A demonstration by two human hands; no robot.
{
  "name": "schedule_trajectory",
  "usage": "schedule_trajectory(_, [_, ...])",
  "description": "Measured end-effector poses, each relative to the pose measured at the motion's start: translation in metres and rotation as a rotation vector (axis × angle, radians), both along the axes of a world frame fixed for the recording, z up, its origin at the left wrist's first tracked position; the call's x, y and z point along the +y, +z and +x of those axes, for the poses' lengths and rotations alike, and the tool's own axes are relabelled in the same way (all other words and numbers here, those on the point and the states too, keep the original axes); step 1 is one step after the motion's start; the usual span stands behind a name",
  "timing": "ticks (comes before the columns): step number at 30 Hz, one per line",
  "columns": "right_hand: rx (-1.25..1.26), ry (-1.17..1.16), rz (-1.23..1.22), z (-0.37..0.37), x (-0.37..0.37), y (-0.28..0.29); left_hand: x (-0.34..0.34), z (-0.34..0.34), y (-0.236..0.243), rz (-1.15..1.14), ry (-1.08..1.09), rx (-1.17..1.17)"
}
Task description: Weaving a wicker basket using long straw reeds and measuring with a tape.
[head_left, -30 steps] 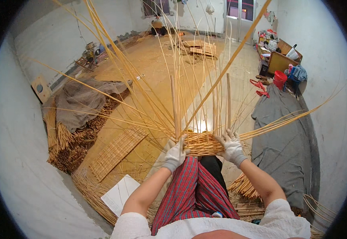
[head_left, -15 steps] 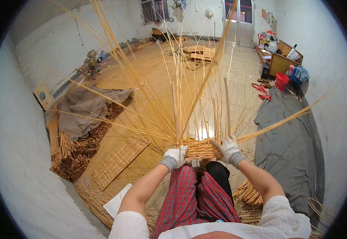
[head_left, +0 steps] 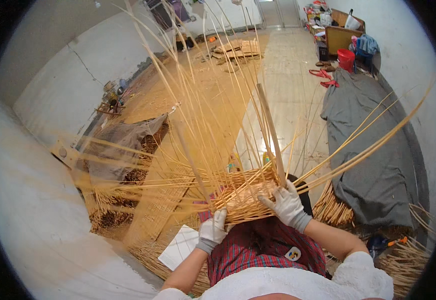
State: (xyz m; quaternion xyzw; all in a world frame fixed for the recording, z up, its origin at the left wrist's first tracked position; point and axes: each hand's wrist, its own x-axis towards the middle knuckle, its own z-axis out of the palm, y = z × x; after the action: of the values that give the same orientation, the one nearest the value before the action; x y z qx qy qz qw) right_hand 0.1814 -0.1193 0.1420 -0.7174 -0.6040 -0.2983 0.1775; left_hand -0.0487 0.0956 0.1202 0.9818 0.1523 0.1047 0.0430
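Note:
A half-woven wicker basket (head_left: 250,200) rests over my lap, tilted so that its woven inside shows. Long pale rods fan up and out from its sides, and two thicker stakes rise near its ends, the right stake (head_left: 270,127) standing taller. In a white glove, my left hand (head_left: 213,230) is closed on the basket's near left corner. My right hand (head_left: 289,206), gloved too, grips the right end beside the foot of the stake, its thumb along the near rim. The undersides of the fingers are hidden by the weave.
Bundled rods lie under a dark cloth (head_left: 123,150) at the left; a grey cloth (head_left: 365,150) covers a long heap at the right. More cut rods (head_left: 334,206), a white sheet (head_left: 179,248) and an orange-handled tool (head_left: 397,241) lie nearby. A red bucket (head_left: 346,60) stands farther back.
The basket has turned and tipped in my hands, so its inside now shows. Both hands sit lower, still holding its ends. The rods on the left have swung and are blurred.

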Motion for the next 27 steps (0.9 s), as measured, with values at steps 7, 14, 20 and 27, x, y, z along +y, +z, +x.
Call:
schedule_trajectory(7, [0.012, -0.250, -0.088, -0.011, 0.000, -0.050, 0.006, 0.012, -0.050, 0.107, 0.029, -0.021])
schedule_trajectory(14, [0.478, -0.100, 0.542, 0.038, -0.001, 0.014, 0.001, 0.015, -0.049, -0.003, -0.017, -0.118])
schedule_trajectory(20, [1.670, -0.074, 0.492, 0.098, 0.070, 0.004, -0.002, 0.020, -0.036, 0.018, 0.029, 0.048])
schedule_trajectory(27, [1.688, 0.002, 0.665, 0.099, 0.075, -0.033, -0.010, 0.024, -0.037, 0.000, 0.094, 0.037])
